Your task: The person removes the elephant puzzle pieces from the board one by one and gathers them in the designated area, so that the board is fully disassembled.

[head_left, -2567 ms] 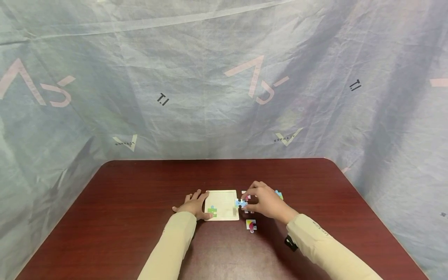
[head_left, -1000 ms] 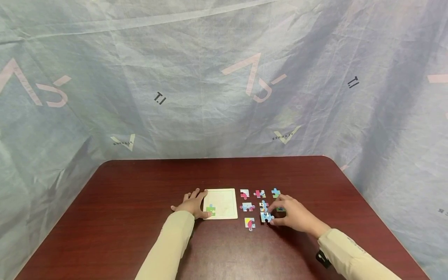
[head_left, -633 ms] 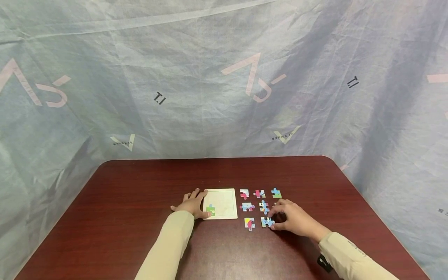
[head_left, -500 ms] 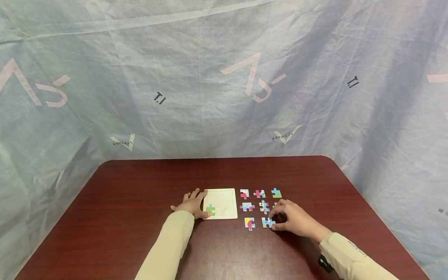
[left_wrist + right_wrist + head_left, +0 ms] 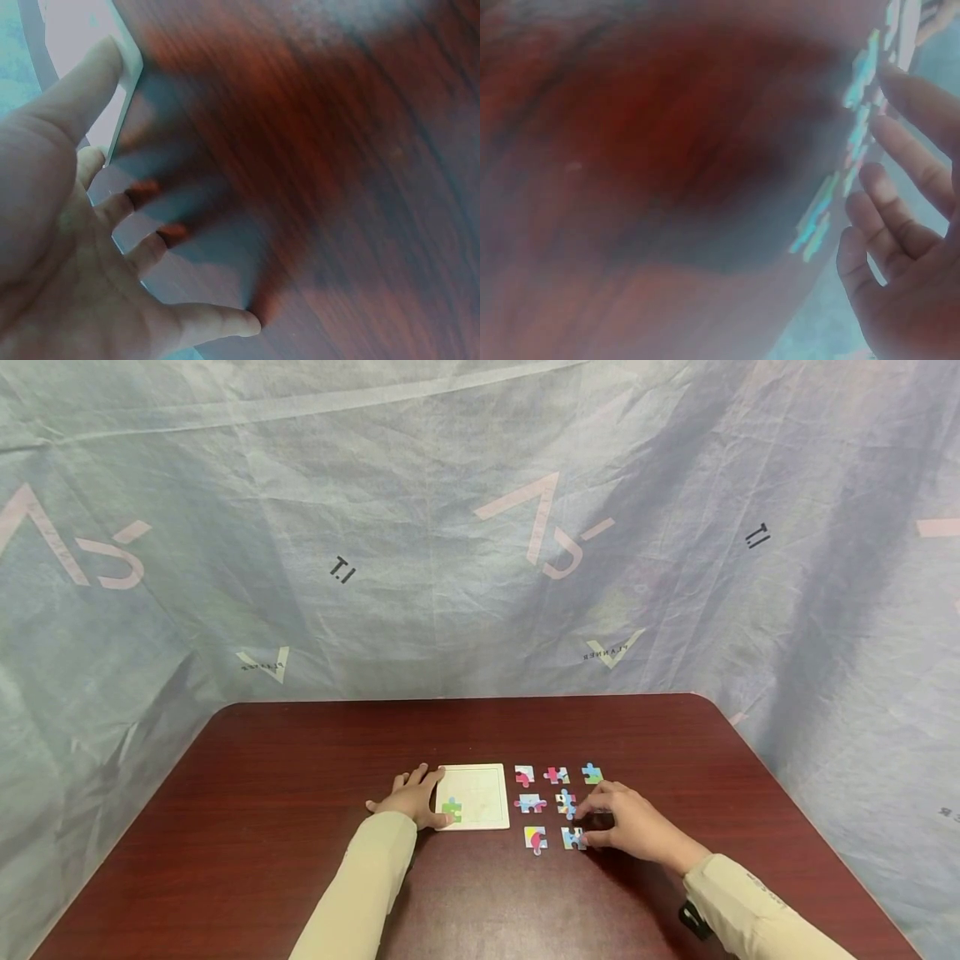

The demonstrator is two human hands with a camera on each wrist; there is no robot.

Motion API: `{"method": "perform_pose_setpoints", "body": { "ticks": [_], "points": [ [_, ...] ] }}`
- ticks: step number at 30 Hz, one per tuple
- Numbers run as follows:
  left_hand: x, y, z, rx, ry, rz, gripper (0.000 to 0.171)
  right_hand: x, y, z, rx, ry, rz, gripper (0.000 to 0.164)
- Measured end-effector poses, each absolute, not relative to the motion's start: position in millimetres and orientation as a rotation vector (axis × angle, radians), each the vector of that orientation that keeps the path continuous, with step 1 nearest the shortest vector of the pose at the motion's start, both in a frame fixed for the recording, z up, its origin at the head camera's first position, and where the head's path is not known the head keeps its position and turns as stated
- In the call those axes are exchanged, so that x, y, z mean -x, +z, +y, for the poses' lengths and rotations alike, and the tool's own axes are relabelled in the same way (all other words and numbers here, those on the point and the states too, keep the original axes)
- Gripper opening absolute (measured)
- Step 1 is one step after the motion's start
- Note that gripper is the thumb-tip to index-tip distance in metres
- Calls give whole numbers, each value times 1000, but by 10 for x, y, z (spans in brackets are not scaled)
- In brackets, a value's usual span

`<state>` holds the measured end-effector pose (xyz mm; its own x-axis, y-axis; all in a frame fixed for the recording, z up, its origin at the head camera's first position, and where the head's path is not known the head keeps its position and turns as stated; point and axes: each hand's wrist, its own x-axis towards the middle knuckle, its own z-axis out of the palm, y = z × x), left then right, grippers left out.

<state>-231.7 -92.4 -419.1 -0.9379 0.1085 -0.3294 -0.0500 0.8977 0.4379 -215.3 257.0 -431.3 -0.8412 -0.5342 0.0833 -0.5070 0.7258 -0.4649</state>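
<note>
My left hand rests beside a square wooden puzzle tray, thumb on its near left corner and fingers spread. In the left wrist view, the thumb lies over the tray's rim. One green puzzle piece sits in the tray's near left corner. My right hand is low over the table, thumb at the right side of a blue puzzle piece that lies flat. Its index finger is apart from that piece, near another blue piece. The right wrist view shows this hand's fingers loosely bent, holding nothing.
Loose puzzle pieces lie in rows right of the tray: a pink one, a red one, a blue-green one, a pale blue one and a yellow-red one. A grey cloth hangs behind the dark red table.
My right hand has carried the blue piece from the tray's right edge to the near row, laid it down and let go. Its index finger has lifted away. The left hand keeps its place.
</note>
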Motion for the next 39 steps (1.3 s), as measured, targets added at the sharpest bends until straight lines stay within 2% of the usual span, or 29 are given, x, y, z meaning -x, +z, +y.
{"method": "perform_pose_setpoints", "body": {
  "ticks": [4,11,22,32,39],
  "points": [
    [2306,-4176,-931,-40,636,2715,84,2198,-4260,2474,891,-766,2908,16],
    [2287,-4151,-926,-44,636,2712,84,2256,-4215,2253,920,-860,2857,21],
    [2309,-4164,-911,-61,608,2722,82,2317,-4193,1889,923,-877,2829,20],
    [2291,-4115,-901,-54,605,2722,81,2361,-4242,1635,900,-907,2814,11],
    [2322,-4171,-905,-29,604,2725,83,2372,-4259,1448,943,-892,2797,15]
  ]
}}
